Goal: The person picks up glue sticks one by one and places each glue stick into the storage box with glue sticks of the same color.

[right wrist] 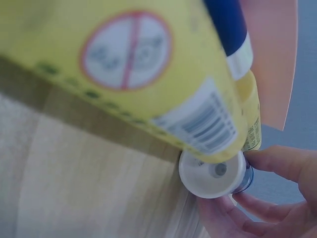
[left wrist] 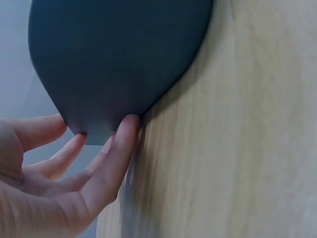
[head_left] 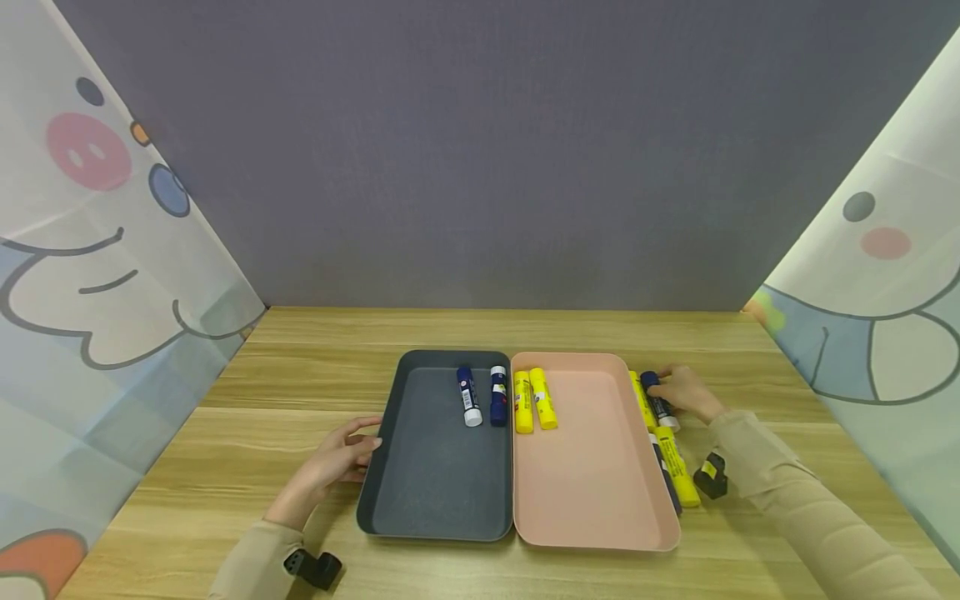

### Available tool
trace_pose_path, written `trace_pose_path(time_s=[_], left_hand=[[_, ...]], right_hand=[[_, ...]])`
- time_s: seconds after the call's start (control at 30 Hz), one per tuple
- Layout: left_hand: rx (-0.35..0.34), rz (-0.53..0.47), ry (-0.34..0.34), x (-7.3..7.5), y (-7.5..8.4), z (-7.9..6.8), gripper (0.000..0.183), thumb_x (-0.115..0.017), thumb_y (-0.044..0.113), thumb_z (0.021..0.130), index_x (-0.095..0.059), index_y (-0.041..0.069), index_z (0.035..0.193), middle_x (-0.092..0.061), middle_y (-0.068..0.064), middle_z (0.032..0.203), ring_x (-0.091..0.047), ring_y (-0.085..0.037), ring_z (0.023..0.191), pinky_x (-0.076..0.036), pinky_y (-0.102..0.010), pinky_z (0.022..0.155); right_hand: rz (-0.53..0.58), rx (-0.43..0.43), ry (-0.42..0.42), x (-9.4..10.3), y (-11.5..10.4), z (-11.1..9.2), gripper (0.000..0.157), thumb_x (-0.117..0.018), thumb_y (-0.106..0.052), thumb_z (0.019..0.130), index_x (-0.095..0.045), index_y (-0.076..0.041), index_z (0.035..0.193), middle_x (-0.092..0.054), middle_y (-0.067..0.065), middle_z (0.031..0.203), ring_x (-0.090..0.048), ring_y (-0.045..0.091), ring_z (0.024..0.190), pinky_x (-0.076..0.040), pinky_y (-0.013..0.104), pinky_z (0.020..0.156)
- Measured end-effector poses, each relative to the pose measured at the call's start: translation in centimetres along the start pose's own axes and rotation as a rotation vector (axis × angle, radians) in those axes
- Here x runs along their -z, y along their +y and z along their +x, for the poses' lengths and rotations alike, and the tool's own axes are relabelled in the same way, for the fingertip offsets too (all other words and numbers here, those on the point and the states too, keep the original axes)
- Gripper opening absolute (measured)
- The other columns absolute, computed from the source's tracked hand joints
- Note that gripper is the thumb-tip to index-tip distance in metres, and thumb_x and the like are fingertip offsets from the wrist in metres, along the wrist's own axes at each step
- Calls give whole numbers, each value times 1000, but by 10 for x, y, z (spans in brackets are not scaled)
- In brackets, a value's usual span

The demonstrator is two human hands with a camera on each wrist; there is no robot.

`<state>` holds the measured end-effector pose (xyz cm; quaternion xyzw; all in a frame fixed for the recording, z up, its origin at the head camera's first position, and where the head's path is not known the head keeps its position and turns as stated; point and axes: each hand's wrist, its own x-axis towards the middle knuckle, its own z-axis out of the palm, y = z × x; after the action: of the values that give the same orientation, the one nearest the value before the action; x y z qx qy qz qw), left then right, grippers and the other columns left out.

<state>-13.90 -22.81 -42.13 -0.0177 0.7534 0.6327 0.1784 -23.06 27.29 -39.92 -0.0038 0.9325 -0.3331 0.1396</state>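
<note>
Two trays sit side by side on the worktop [head_left: 322,358], with their long edges together: a grey tray [head_left: 435,483] on the left and a pink tray [head_left: 592,500] on the right. Near the grey tray's far right corner lie two blue glue sticks [head_left: 498,396], one along the right wall, the other slightly slanted with its white end toward the near edge. Near the pink tray's far left corner lie two yellow glue sticks [head_left: 523,402], one against the left wall, the second just beside it.

The person's left hand [head_left: 333,458] is unclenched; its fingertips touch the grey tray's left edge from outside. The right hand [head_left: 686,392] grasps a dark glue stick [head_left: 660,407] with a white end, on the worktop side of the pink tray's right edge. I cannot tell whether this stick is lifted. Between it and the tray's edge lies a slim yellow stick [head_left: 642,400]. Toward the tray's near right corner, a navy stick [head_left: 667,477] lies along the outer wall, with a large-looking yellow stick [head_left: 677,467] beside it.

Behind the worktop's far edge stands a grey panel [head_left: 495,167]; printed cloths [head_left: 892,292] flank both sides.
</note>
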Motion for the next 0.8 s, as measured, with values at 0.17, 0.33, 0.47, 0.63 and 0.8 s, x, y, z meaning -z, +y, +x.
trace_pose_path(time_s=[0.17, 0.33, 0.47, 0.63, 0.8], left_hand=[[0, 1, 3, 0, 0, 0, 53, -51, 16, 89, -29, -2, 133, -53, -21, 109, -61, -21, 78, -50, -39, 68], [-1, 1, 1, 0, 1, 0, 52, -51, 16, 90, -29, -2, 133, -52, -21, 110, -61, -21, 78, -50, -39, 68], [-2, 1, 0, 0, 1, -1, 52, -51, 16, 90, -29, -2, 134, -52, -22, 111, -61, -21, 78, -50, -40, 68], [-3, 3, 4, 0, 1, -1, 52, -51, 16, 90, -29, -2, 133, -52, -22, 110, -62, -22, 78, -50, -39, 68], [-4, 2, 4, 0, 1, -1, 52, -51, 16, 90, -30, -2, 133, -53, -21, 109, -62, -22, 78, -50, -39, 67]], right_hand=[[31, 9, -6, 2, -2, -1, 51, -51, -8, 84, -32, 26, 116, -45, 42, 105, -59, 36, 81, -51, 35, 59], [38, 10, -6, 5, -5, -1, 52, -50, -8, 84, -30, 26, 118, -45, 41, 105, -58, 34, 81, -51, 35, 60], [41, 2, 11, 8, -9, 0, 51, -50, -8, 85, -30, 25, 119, -44, 40, 107, -56, 35, 85, -51, 35, 60], [35, -1, 15, 11, -16, 0, 54, -51, -11, 85, -30, 23, 121, -46, 38, 107, -57, 32, 82, -50, 35, 60], [32, 13, 0, 14, -24, 0, 56, -51, -14, 87, -28, 22, 123, -47, 37, 108, -58, 30, 83, -50, 36, 63]])
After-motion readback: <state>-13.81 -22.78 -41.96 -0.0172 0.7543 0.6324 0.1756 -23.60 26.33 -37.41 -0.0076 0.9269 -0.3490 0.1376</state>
